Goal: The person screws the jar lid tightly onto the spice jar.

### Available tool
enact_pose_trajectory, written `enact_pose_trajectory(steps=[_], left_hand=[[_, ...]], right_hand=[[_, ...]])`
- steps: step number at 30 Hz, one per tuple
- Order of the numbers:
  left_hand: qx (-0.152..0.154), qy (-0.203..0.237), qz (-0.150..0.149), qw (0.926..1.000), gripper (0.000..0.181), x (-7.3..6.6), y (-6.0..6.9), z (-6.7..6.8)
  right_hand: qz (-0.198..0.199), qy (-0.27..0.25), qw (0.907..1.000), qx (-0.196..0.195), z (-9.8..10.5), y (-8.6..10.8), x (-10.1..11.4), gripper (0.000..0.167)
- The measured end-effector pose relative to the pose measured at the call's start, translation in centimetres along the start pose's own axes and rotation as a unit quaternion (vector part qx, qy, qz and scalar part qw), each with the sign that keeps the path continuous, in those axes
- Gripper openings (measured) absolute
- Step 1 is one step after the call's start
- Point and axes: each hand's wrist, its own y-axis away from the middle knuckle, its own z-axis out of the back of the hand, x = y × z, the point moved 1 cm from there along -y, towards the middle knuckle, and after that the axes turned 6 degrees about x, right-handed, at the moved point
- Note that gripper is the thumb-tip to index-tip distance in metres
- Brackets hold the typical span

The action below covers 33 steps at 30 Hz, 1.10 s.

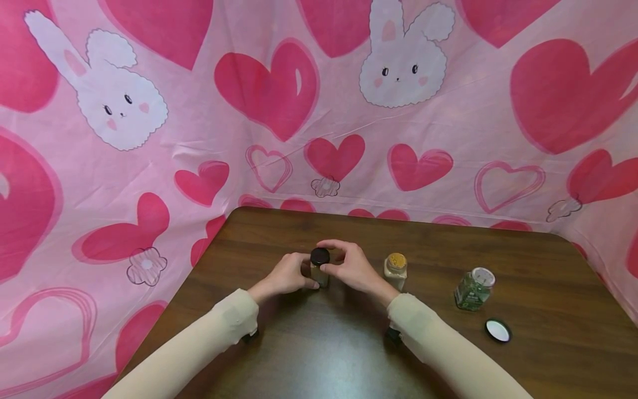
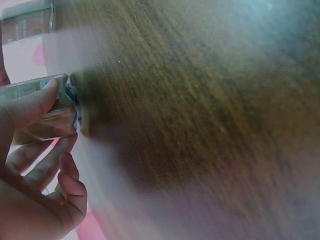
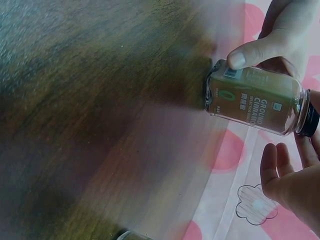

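Note:
A glass spice jar (image 1: 319,272) with a black cap stands on the wooden table, its label reading ground cinnamon in the right wrist view (image 3: 257,100). My left hand (image 1: 289,274) grips the jar low on its body, the thumb pressed on the glass near the base, as the left wrist view shows (image 2: 35,165). Around the black cap (image 1: 320,255) are the fingers of my right hand (image 1: 351,267), which pinch it at the top; in the right wrist view that hand (image 3: 300,180) is partly cut off by the frame edge.
Right of the hands stands an uncapped jar with a yellowish top (image 1: 396,269). Farther right is a jar of green flakes (image 1: 473,289), with a black-rimmed lid (image 1: 498,330) lying near it. Dark objects show partly beneath both sleeves. A pink patterned cloth hangs behind the table (image 1: 309,354).

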Motion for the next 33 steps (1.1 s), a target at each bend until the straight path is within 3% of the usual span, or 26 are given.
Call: enact_pose_trajectory(steps=[4,12,18,21,24,27,28,33], left_hand=[[0.000,-0.011,0.014,0.9998,0.042,-0.9,0.2,0.1],[0.000,-0.003,0.022,0.9998,0.044,-0.4,0.0,0.0],[0.003,0.003,0.010,0.9999,0.046,-0.3,0.0,0.0],[0.006,0.009,-0.008,0.9999,0.048,0.4,-0.2,0.0],[0.007,0.003,-0.035,0.9993,0.051,2.9,-0.8,-0.7],[0.006,0.000,-0.046,0.9989,0.052,4.1,-1.2,-1.0],[0.007,0.002,-0.044,0.9990,0.052,4.1,-1.3,-1.0],[0.008,0.011,-0.011,0.9998,0.050,1.3,-0.5,-0.2]], right_hand=[[-0.002,0.006,1.0000,-0.003,0.0,0.1,0.0,0.045],[-0.006,0.005,0.9999,-0.015,-0.2,0.1,-0.1,0.044],[-0.007,0.008,0.9996,-0.026,-0.3,0.1,0.0,0.046],[-0.015,0.019,0.9992,-0.032,-0.4,0.0,0.1,0.046],[-0.022,0.024,0.9987,-0.038,-0.6,-0.1,0.1,0.045],[-0.028,0.028,0.9982,-0.045,-0.7,-0.1,0.2,0.044],[-0.029,0.029,0.9980,-0.047,-0.7,-0.1,0.2,0.044],[-0.034,0.041,0.9969,-0.058,-0.9,-0.3,0.3,0.045]])
